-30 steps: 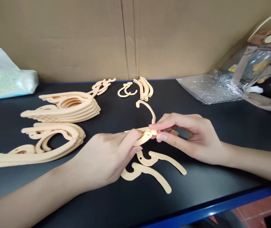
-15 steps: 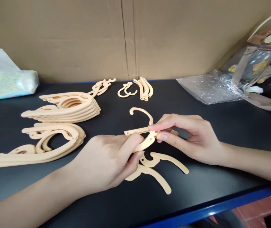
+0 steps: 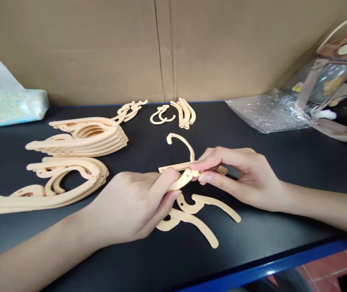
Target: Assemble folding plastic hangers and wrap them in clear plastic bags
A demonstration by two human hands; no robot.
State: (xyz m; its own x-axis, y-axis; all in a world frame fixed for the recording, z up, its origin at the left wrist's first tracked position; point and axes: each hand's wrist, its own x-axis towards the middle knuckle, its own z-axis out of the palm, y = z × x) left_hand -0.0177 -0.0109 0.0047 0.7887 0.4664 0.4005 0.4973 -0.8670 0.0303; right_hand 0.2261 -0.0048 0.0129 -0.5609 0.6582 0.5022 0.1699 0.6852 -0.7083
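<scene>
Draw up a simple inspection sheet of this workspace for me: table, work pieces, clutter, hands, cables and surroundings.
Surface: black tabletop with a blue edge.
Work pieces: a taller stack and a lower stack of cream pieces at left; two curved parts in front of the hands; curved strips near the back.
Clutter: tissue pack at left; clear plastic bag and strapped bottle at right.
Hands: left hand grips a curved piece; right hand pinches cream parts below a hook; exact join hidden.
Cables: nothing seen.
Surroundings: brown panel behind, reddish floor tiles at lower right.
</scene>
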